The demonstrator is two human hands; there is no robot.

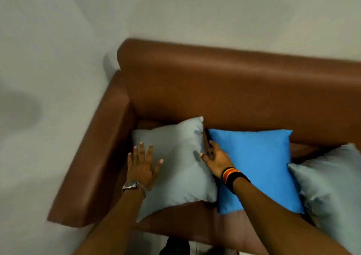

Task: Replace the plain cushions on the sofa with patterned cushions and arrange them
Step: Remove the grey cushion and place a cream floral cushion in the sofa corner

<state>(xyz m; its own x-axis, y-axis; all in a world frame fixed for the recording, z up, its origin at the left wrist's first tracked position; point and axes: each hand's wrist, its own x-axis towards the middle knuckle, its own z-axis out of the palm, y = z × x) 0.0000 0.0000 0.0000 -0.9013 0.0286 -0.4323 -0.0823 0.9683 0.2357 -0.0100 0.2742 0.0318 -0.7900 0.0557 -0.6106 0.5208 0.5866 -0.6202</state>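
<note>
Three plain cushions lie on the brown leather sofa (224,90). A pale grey cushion (179,169) sits at the left end beside the armrest. My left hand (141,165) rests flat on its left part, fingers spread. My right hand (214,156) is at that cushion's right edge, fingers reaching into the gap between it and the bright blue cushion (259,165). A second pale grey cushion (332,186) lies at the right, cut off by the frame edge. No patterned cushion is in view.
The sofa's left armrest (93,157) stands close to a pale wall at the corner. A light floor shows to the left. My dark shoes (175,247) are at the sofa's front edge.
</note>
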